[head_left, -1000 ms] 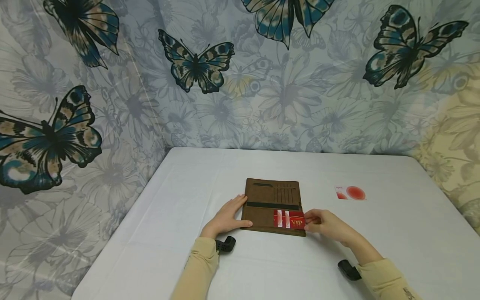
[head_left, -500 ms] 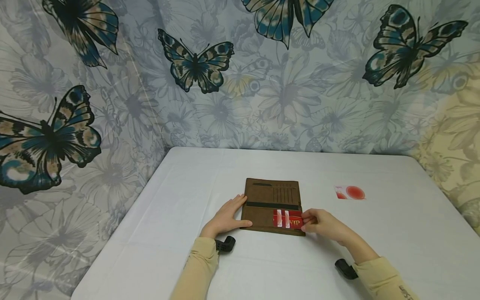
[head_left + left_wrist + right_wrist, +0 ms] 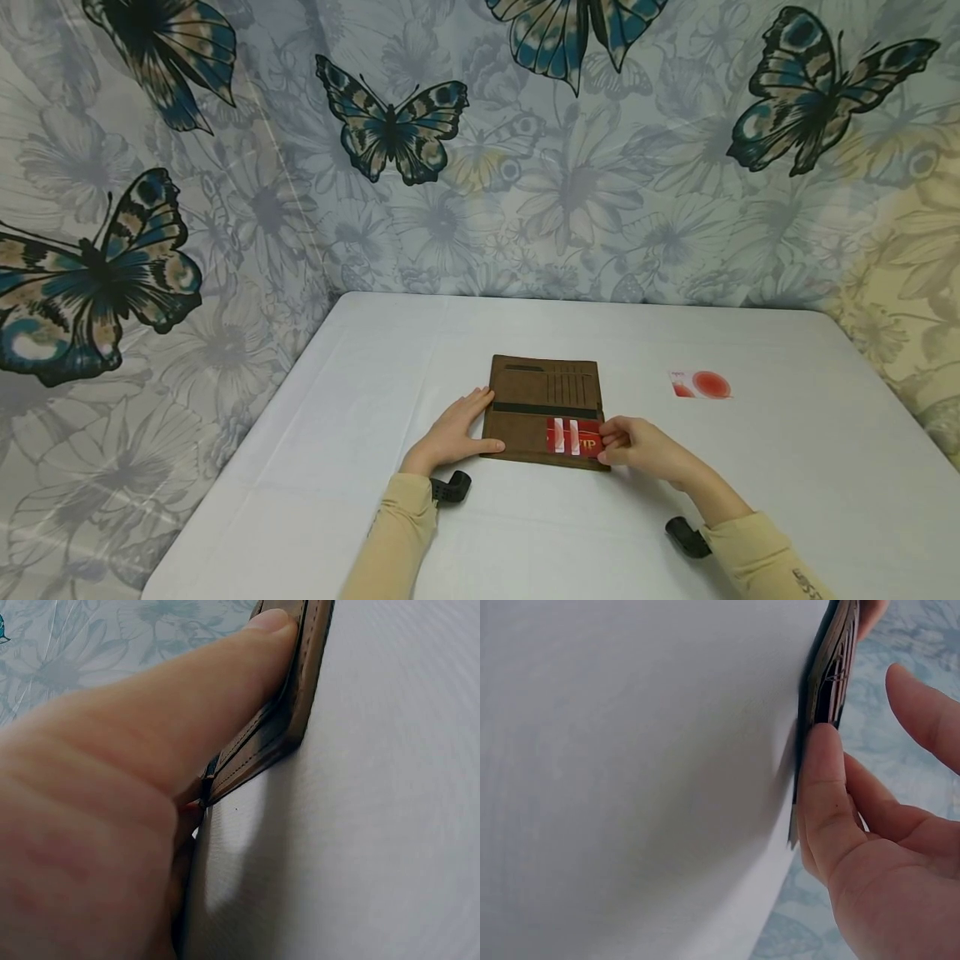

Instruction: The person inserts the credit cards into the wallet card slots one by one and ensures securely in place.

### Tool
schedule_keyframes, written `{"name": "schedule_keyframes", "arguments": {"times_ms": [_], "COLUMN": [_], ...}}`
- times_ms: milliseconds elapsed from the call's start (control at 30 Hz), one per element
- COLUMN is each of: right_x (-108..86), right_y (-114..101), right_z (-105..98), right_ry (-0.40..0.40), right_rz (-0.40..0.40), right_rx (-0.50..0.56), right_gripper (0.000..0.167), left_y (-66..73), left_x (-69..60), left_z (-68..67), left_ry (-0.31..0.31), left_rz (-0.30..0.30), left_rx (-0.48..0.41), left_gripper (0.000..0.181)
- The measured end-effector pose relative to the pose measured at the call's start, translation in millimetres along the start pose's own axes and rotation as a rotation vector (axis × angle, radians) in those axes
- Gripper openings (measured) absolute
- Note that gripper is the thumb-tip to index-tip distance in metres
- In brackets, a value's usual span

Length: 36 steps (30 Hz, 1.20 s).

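A brown wallet [image 3: 516,432] lies spread open on the white table, card slots on its far half and a dark band across the middle. On its near half, at the right, shows a red card [image 3: 588,439] with white stripes and part of gold lettering. My right hand [image 3: 648,452] pinches this card's right end, its fingertips over the wallet's edge. With spread fingers, my left hand [image 3: 448,437] rests on the wallet's left side. The left wrist view shows the thumb [image 3: 225,679] on the wallet's corner; in the right wrist view the wallet [image 3: 832,667] appears edge-on.
A white-and-red card [image 3: 701,384] lies flat farther back on the right. The white table [image 3: 315,517] meets a butterfly-patterned wall covering [image 3: 450,242] at the back and left. A black wrist camera [image 3: 686,537] hangs beside the right wrist.
My right hand has moved slightly left, and the lettered end of the red card has slid left with it. The white stripes and my left hand have stayed in place.
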State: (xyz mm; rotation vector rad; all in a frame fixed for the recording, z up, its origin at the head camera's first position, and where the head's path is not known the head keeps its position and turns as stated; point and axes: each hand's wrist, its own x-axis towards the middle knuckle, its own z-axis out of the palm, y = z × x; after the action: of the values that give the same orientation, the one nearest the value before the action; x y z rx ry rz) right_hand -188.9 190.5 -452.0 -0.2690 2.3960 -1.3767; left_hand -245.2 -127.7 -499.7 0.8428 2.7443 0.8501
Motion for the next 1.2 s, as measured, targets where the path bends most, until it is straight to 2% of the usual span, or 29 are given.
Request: {"name": "schedule_keyframes", "arguments": {"times_ms": [367,900,1200], "right_x": [-0.1,-2.4,-3.1], "right_y": [-0.6,-3.7,-3.1], "right_z": [3.6,5.0,6.4], "right_ry": [-0.001,-0.038,-0.039], "right_rz": [0.029,-0.048,-0.032], "right_rx": [0.025,0.028,0.013], "right_gripper": [0.052,0.057,0.061], "left_y": [1.3,-1.3,-0.7], "left_x": [-0.7,-0.3,-0.1], "left_z": [-0.5,0.5,0.5], "left_ry": [0.004,0.005,0.006], "left_rz": [0.006,0.006,0.01], "left_rx": [0.013,-0.004,0.001], "left_gripper": [0.087,0.088,0.088]}}
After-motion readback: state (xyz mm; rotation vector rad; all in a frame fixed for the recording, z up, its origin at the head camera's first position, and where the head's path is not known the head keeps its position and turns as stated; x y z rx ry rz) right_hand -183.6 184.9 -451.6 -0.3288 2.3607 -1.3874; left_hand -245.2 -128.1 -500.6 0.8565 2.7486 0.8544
